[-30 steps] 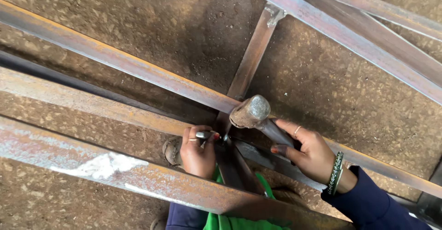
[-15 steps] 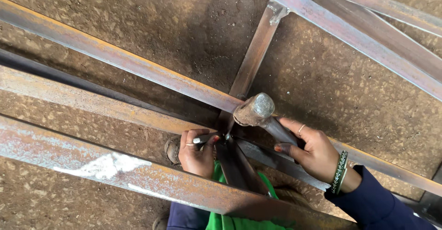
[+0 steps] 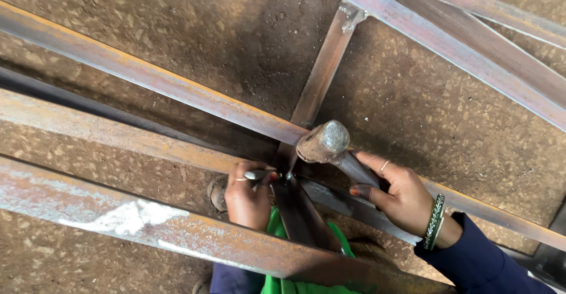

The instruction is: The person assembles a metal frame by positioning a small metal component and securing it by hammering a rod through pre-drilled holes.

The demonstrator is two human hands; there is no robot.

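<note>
My right hand [image 3: 396,192] grips the handle of a metal hammer [image 3: 325,142], whose round head sits over the joint where rusty steel bars meet. My left hand [image 3: 247,195] pinches a small metal chisel [image 3: 259,175] with its tip at the same joint, just below the hammer head. A short cross bar [image 3: 321,76] runs up from the joint to an upper steel bar [image 3: 430,35]. A long rusty angle bar [image 3: 147,76] crosses the view diagonally under the hammer. My right wrist wears dark bangles and a blue sleeve.
Another rusty bar [image 3: 118,217] with a white paint patch lies nearest the camera, across my forearms. More steel bars cross the top right corner. Brown speckled ground [image 3: 206,23] lies under the frame. A green cloth [image 3: 277,235] shows below my hands.
The hammer head has shifted slightly to the right and up along the joint. My left hand keeps the chisel at the same spot.
</note>
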